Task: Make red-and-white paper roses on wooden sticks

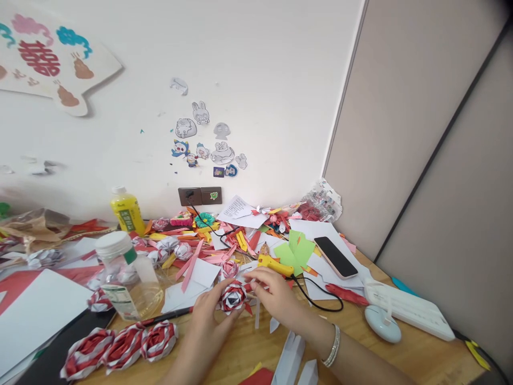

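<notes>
A red and white folded paper rose (233, 297) is held low in the middle of the view, above the wooden table. My left hand (212, 315) has its thumb and fingers round the rose from the left and below. At the rose's right edge my right hand (268, 291) has its fingers bent together; whatever lies between the fingertips is too small to make out. Just behind the right hand lies a yellow glue gun (276, 264) with a black cord. A pink paper rose (230, 269) rests beyond the held one.
Three joined red and white roses (124, 347) lie front left, near a clear jar (128, 278) and a yellow bottle (127, 211). Paper scraps cover the back. A phone (335, 257), a white power strip (409, 310) and a mouse (382, 323) are at the right.
</notes>
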`<state>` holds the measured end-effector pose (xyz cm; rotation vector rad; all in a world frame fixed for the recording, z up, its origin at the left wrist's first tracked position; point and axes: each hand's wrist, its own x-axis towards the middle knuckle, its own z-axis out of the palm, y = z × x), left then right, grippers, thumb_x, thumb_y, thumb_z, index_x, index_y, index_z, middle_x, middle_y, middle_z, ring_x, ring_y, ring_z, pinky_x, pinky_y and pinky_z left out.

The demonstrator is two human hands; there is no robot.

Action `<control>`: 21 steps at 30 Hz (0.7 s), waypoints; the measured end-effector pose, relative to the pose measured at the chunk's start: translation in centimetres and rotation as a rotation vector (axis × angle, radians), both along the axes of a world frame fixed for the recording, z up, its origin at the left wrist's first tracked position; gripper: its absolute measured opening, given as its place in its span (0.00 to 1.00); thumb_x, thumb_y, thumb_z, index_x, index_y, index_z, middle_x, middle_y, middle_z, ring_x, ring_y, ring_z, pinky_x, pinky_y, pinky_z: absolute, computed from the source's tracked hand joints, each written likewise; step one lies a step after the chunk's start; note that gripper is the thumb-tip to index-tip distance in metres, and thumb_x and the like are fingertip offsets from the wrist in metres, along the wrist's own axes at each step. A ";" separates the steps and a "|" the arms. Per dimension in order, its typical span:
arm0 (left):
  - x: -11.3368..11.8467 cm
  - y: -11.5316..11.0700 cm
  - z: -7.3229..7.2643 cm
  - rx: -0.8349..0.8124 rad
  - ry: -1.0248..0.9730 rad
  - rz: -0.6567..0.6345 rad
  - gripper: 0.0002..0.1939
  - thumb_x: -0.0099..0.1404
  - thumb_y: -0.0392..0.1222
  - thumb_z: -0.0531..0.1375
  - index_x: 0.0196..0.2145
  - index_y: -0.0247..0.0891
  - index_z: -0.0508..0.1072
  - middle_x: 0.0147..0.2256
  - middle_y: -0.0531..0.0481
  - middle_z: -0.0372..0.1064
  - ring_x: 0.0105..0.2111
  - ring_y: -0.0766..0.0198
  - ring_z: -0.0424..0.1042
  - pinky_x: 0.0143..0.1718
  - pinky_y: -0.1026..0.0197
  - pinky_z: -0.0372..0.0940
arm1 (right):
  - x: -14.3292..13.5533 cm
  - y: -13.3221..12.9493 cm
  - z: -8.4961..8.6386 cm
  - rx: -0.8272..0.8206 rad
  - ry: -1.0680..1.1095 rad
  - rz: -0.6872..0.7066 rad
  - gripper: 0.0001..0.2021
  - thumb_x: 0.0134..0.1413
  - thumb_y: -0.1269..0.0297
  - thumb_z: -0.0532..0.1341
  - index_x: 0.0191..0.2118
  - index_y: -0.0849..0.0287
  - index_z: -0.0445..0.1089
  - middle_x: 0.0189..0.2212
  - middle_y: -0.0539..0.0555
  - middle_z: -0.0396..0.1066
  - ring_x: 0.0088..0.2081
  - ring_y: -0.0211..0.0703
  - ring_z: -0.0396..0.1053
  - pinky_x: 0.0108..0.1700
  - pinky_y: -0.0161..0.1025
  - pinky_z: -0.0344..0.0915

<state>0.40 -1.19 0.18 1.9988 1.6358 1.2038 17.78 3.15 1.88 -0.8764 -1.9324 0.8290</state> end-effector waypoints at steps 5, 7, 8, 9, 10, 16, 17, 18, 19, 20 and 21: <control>0.3 0.1 0.0 -0.065 -0.135 -0.005 0.21 0.55 0.45 0.59 0.47 0.40 0.64 0.44 0.44 0.71 0.43 0.53 0.71 0.43 0.50 0.66 | -0.5 0.7 -1.0 -0.376 0.202 0.048 0.10 0.51 0.60 0.60 0.35 0.61 0.71 0.33 0.55 0.73 0.37 0.45 0.71 0.40 0.41 0.66; 0.6 0.1 -0.1 -0.065 -0.171 -0.029 0.23 0.54 0.44 0.61 0.48 0.40 0.63 0.46 0.44 0.70 0.44 0.54 0.70 0.44 0.51 0.66 | -0.7 0.7 -1.3 -0.391 0.268 0.020 0.11 0.48 0.57 0.62 0.31 0.61 0.70 0.29 0.53 0.72 0.34 0.44 0.70 0.38 0.40 0.66; 0.7 0.0 -0.2 -0.073 -0.184 -0.047 0.25 0.53 0.43 0.61 0.49 0.40 0.62 0.46 0.44 0.69 0.45 0.54 0.70 0.45 0.52 0.65 | -0.7 0.7 -1.3 -0.396 0.290 -0.005 0.12 0.47 0.55 0.62 0.30 0.61 0.70 0.28 0.52 0.71 0.33 0.43 0.70 0.36 0.39 0.66; 0.9 -0.1 -0.2 -0.093 -0.194 -0.065 0.27 0.53 0.42 0.62 0.50 0.40 0.61 0.46 0.44 0.70 0.45 0.54 0.70 0.45 0.53 0.65 | -0.7 0.7 -1.3 -0.407 0.308 -0.023 0.13 0.47 0.54 0.62 0.29 0.61 0.70 0.27 0.52 0.70 0.32 0.43 0.69 0.35 0.39 0.67; 1.0 -0.2 -0.2 -0.126 -0.198 -0.083 0.28 0.53 0.41 0.61 0.51 0.40 0.60 0.45 0.44 0.71 0.44 0.55 0.70 0.45 0.53 0.65 | -0.7 0.7 -1.2 -0.425 0.324 -0.031 0.14 0.46 0.53 0.62 0.30 0.61 0.69 0.27 0.51 0.70 0.32 0.42 0.69 0.34 0.38 0.67; 0.9 -0.6 0.2 -0.208 -0.028 -0.053 0.23 0.55 0.43 0.59 0.50 0.41 0.63 0.31 0.50 0.72 0.34 0.57 0.72 0.37 0.56 0.66 | -0.6 0.7 -1.0 -0.553 0.420 0.000 0.17 0.40 0.50 0.66 0.29 0.61 0.70 0.25 0.49 0.67 0.29 0.39 0.67 0.33 0.37 0.66; 0.7 -0.6 0.2 -0.161 0.030 -0.028 0.23 0.55 0.44 0.60 0.49 0.41 0.65 0.32 0.49 0.72 0.34 0.56 0.72 0.37 0.55 0.66 | -0.6 0.8 -1.1 -0.567 0.434 0.007 0.17 0.39 0.50 0.66 0.28 0.61 0.70 0.25 0.49 0.67 0.28 0.38 0.66 0.33 0.36 0.66; 0.6 -0.6 0.2 -0.105 0.086 -0.010 0.23 0.53 0.45 0.61 0.48 0.40 0.66 0.33 0.48 0.72 0.35 0.55 0.71 0.38 0.53 0.66 | -0.6 0.8 -1.1 -0.579 0.444 0.015 0.18 0.39 0.50 0.67 0.28 0.61 0.70 0.24 0.48 0.67 0.28 0.37 0.66 0.33 0.36 0.65; 0.5 -0.6 0.2 -0.049 0.130 -0.003 0.24 0.52 0.46 0.62 0.47 0.40 0.68 0.35 0.46 0.71 0.37 0.53 0.70 0.40 0.51 0.66 | -0.6 0.8 -1.1 -0.590 0.448 0.028 0.18 0.38 0.50 0.67 0.27 0.61 0.70 0.24 0.48 0.67 0.27 0.37 0.66 0.32 0.35 0.65; 0.4 -0.6 0.2 0.001 0.155 -0.007 0.25 0.51 0.47 0.63 0.47 0.40 0.69 0.38 0.44 0.70 0.39 0.52 0.69 0.41 0.50 0.65 | -0.6 0.8 -1.1 -0.600 0.446 0.048 0.18 0.38 0.50 0.67 0.28 0.62 0.70 0.24 0.48 0.67 0.27 0.36 0.65 0.33 0.35 0.64; 0.4 -0.6 0.1 0.035 0.163 -0.021 0.26 0.50 0.47 0.64 0.47 0.40 0.69 0.40 0.43 0.69 0.42 0.51 0.69 0.43 0.49 0.65 | -0.5 0.8 -1.0 -0.610 0.438 0.075 0.18 0.38 0.51 0.67 0.28 0.62 0.71 0.24 0.49 0.67 0.27 0.36 0.65 0.33 0.35 0.64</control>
